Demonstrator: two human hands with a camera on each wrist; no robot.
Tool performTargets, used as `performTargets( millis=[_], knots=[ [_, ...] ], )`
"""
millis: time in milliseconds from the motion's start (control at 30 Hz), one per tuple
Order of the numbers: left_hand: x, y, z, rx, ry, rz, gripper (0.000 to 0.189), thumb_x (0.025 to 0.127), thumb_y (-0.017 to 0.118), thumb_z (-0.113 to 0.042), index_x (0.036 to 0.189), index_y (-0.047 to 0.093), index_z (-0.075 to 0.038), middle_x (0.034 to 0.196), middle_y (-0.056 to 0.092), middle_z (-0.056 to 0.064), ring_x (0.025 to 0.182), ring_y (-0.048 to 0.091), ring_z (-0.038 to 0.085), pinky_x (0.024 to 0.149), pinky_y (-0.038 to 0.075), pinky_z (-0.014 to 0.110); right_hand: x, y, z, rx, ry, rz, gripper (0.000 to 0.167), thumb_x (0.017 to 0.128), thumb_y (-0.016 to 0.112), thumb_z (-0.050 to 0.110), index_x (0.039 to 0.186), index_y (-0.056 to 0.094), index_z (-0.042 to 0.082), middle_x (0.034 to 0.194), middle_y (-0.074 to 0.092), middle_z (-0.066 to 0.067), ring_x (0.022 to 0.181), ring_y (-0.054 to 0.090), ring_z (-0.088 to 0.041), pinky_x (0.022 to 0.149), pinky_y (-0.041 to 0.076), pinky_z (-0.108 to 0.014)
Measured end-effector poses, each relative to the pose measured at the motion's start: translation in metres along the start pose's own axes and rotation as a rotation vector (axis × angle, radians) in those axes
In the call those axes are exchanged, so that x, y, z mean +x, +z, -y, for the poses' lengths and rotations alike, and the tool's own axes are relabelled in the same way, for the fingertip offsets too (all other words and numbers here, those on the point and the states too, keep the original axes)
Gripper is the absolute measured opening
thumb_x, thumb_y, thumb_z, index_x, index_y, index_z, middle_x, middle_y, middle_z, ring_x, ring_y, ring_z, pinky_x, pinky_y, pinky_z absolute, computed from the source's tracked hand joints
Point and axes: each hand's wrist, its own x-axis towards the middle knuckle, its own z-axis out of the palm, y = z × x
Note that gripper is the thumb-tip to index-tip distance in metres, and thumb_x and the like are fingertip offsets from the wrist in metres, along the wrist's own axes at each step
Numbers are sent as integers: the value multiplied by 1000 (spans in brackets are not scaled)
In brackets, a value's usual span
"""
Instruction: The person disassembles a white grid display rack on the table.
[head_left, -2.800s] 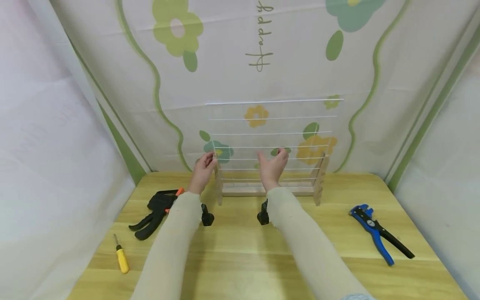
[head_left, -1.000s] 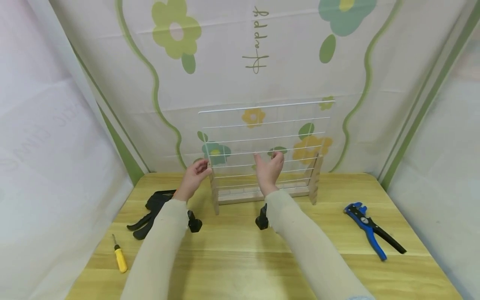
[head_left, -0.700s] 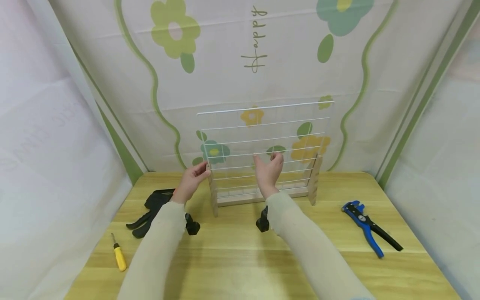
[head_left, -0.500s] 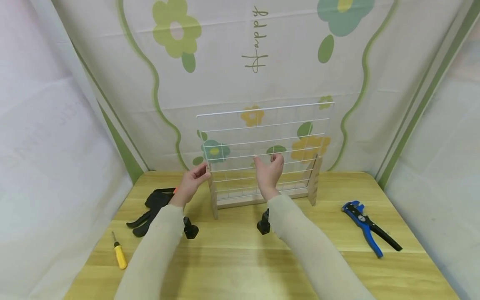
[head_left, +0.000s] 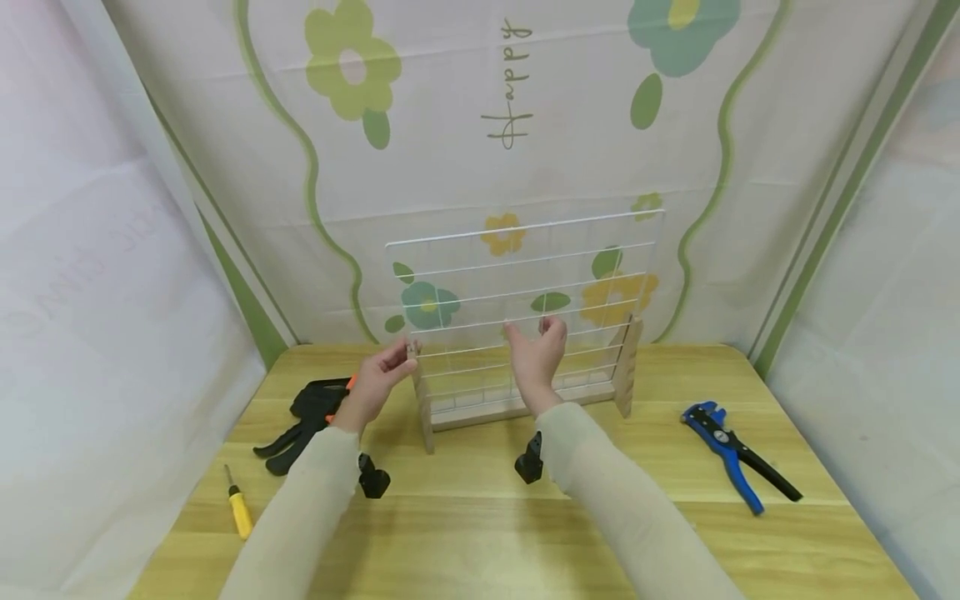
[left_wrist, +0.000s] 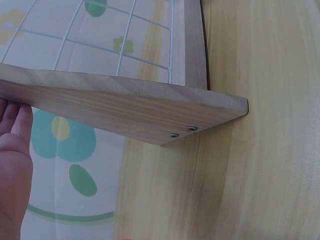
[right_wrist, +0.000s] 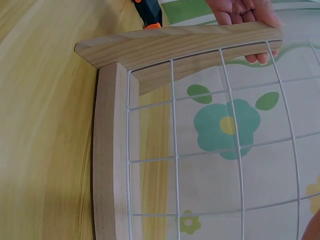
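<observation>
A wire-grid rack (head_left: 525,226), white wire panel between wooden ends, stands upright at the table's back, its left side turned nearer me. My left hand (head_left: 372,380) grips the top of the left wooden end (head_left: 422,404). In the right wrist view, the left hand's fingers (right_wrist: 257,58) wrap past the edge of that wood. My right hand (head_left: 538,358) holds the grid near its middle, fingers curled at a wire, thumb apart on the left. The left wrist view shows two screw heads (left_wrist: 191,128) low on the outer face of the wooden end.
A black bar clamp (head_left: 307,425) with orange parts lies left of the rack, partly behind my left arm. A yellow-handled screwdriver (head_left: 239,510) is nearer the left edge. Blue-and-black wire strippers (head_left: 727,450) lie at the right. Floral cloth (head_left: 450,175) hangs behind.
The rack's left side has swung toward me, and its top has come lower in view. My left hand has moved left and nearer with it; the right hand follows slightly.
</observation>
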Motion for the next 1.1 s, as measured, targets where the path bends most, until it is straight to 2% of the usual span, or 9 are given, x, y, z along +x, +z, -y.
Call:
performTargets(
  millis=[167,400,533,900,1100],
  knots=[
    [-9,3,-1,28,-4,-4,56,92,58,-27,140,40,-6,138,47,13,124,44,17,96,39,19,-5,-4,-2,5,-24,14,61,77,75,32,118,40,2,123,44,-10,119,41,-23,103,33,-39],
    [-19,5,-2,39,-13,-22,53,91,59,-29,139,44,-11,136,50,10,120,47,10,95,40,19,-12,-8,-2,15,-50,27,62,78,74,31,118,39,-1,126,42,-15,122,40,-27,103,33,-40],
    [-23,6,-1,40,5,-29,52,90,60,-29,136,47,-9,135,51,13,117,49,8,93,41,18,-14,-9,-2,13,-59,24,58,78,74,29,115,39,1,124,43,-13,122,40,-29,103,34,-40],
    [-35,6,-5,23,20,-19,50,91,60,-25,135,48,-6,135,50,16,115,51,4,91,42,17,-21,-12,-2,2,-66,41,56,79,73,32,113,39,5,121,42,-8,120,39,-24,103,33,-40],
    [-44,9,-4,35,10,-33,51,89,62,-25,134,49,-4,134,50,17,112,52,1,89,43,15,-28,-15,-3,12,-75,58,56,80,72,29,116,38,2,125,41,-13,123,38,-25,105,31,-39]
  ],
)
